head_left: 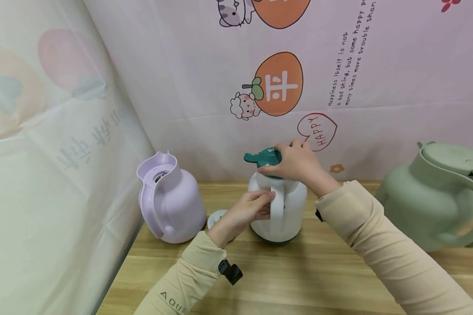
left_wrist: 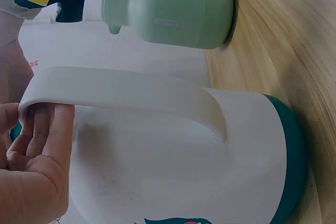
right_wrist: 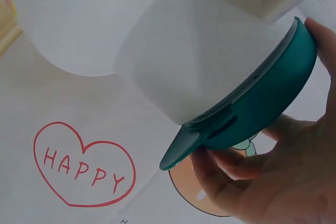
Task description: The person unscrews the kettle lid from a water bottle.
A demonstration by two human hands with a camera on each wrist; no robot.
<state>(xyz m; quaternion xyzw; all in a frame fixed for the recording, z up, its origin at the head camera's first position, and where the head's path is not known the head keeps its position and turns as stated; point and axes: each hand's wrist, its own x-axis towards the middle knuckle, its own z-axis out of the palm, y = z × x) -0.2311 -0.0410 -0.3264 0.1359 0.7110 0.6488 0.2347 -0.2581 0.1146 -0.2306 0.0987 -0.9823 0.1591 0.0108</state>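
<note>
We pinch the smooth, curved handle (head_left: 277, 212) with our left hand (head_left: 246, 210) and grip the rounded teal lid (head_left: 266, 158) with our right hand (head_left: 298, 162); the white jug (head_left: 294, 210) stands on woodgrain tabletop (head_left: 291, 280), between lilac jug (head_left: 185, 205) and green jug (head_left: 421, 192).

2 cream sleeves (head_left: 396, 251) show, 1 with dark lettering (head_left: 172, 302).

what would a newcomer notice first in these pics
Probably the white jug in the middle of the head view, its handle held by the left hand and its teal lid gripped by the right hand. A lilac jug stands to its left and a pale green jug to its right. Behind it, bright orange prints decorate the backdrop.
</note>
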